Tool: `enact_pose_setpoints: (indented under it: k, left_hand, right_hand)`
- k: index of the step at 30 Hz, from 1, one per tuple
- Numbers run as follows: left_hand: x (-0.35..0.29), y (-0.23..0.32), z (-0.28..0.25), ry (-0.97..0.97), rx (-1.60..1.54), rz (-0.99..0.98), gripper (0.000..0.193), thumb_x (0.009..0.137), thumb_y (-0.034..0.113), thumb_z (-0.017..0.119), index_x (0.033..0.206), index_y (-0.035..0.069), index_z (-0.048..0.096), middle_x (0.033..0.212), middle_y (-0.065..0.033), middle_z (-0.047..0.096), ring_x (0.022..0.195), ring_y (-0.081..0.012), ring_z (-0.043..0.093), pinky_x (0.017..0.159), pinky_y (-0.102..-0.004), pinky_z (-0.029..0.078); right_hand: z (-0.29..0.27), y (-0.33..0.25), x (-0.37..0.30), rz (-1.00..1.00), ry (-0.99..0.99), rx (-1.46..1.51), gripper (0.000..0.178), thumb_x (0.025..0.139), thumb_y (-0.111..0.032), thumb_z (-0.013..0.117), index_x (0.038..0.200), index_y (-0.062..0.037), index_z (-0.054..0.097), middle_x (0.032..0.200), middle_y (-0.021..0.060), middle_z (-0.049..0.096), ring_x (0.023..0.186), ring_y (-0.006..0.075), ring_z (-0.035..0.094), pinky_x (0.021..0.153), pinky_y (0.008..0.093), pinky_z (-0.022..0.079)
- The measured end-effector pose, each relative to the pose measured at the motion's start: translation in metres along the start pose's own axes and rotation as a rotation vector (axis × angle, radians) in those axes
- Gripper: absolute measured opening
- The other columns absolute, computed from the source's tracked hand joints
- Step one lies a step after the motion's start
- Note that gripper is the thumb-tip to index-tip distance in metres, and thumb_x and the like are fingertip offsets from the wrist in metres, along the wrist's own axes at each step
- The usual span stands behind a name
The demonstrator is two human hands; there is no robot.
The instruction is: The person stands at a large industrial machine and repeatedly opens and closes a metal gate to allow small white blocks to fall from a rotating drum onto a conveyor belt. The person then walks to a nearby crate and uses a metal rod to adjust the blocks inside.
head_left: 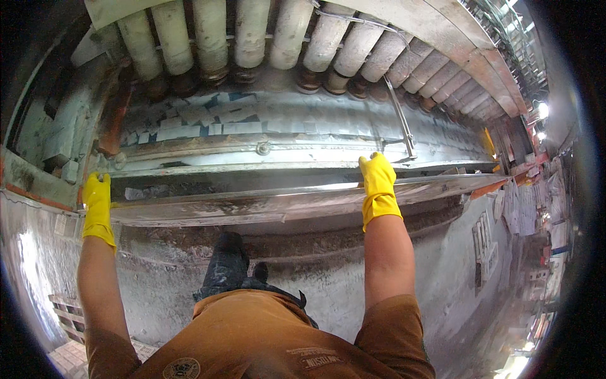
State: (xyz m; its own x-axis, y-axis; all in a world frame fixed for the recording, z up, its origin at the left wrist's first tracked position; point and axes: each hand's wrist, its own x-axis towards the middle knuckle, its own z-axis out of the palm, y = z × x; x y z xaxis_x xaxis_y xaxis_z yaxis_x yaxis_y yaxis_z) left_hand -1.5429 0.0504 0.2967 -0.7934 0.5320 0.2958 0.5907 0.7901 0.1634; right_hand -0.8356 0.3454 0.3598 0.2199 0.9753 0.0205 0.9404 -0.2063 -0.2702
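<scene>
My left hand [97, 199], in a yellow rubber glove, is at the left end of a long machine trough [233, 180]. Its fingers curl over beside the metal frame; what lies under them is hidden. Further right, my right hand [379, 183], gloved the same way, reaches across a long metal panel [284, 203] along the trough's near side. Its fingers are bent inward at the far metal rail [303, 158], and their grip is hidden. A thin metal lever [403, 120] stands just beyond that hand. Pale, flat, tile-like pieces [189, 117] lie behind the rail.
A row of thick, dusty vertical cylinders [250, 35] lines the machine's far side. Stained concrete floor [170, 297] spreads below me. A wooden pallet [66, 316] lies at lower left, and a pale slatted piece [485, 246] at right. Stacked goods [549, 196] fill the right side.
</scene>
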Motion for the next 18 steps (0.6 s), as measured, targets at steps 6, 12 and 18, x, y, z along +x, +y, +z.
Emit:
enact_pose_setpoints:
  k: [6, 12, 18]
  left_hand:
    - [-0.008, 0.009, -0.01, 0.029, 0.045, -0.003, 0.048, 0.085, 0.044, 0.065, 0.116, 0.007, 0.066, 0.11, -0.0183, 0.07, 0.103, -0.0366, 0.066, 0.087, -0.0454, 0.051]
    - [-0.008, 0.004, -0.014, 0.066, -0.03, 0.044, 0.046, 0.086, 0.042, 0.064, 0.115, 0.007, 0.067, 0.111, -0.018, 0.07, 0.103, -0.0371, 0.065, 0.088, -0.0456, 0.05]
    - [-0.007, 0.0, -0.016, 0.029, -0.017, 0.024, 0.046, 0.087, 0.042, 0.064, 0.115, 0.007, 0.067, 0.109, -0.0177, 0.07, 0.102, -0.037, 0.066, 0.087, -0.045, 0.051]
  right_hand:
    - [-0.013, -0.004, -0.016, 0.007, -0.028, 0.044, 0.049, 0.088, -0.043, 0.062, 0.117, -0.0025, 0.064, 0.111, 0.0223, 0.068, 0.108, 0.0375, 0.064, 0.092, 0.0442, 0.049]
    - [-0.007, 0.0, -0.008, 0.043, -0.049, -0.001, 0.054, 0.088, -0.044, 0.062, 0.123, -0.0036, 0.063, 0.118, 0.021, 0.067, 0.112, 0.036, 0.063, 0.095, 0.0428, 0.048]
    - [-0.002, 0.007, -0.008, 0.01, -0.028, -0.039, 0.054, 0.088, -0.046, 0.063, 0.123, -0.0052, 0.063, 0.12, 0.0198, 0.066, 0.114, 0.0363, 0.061, 0.097, 0.0442, 0.047]
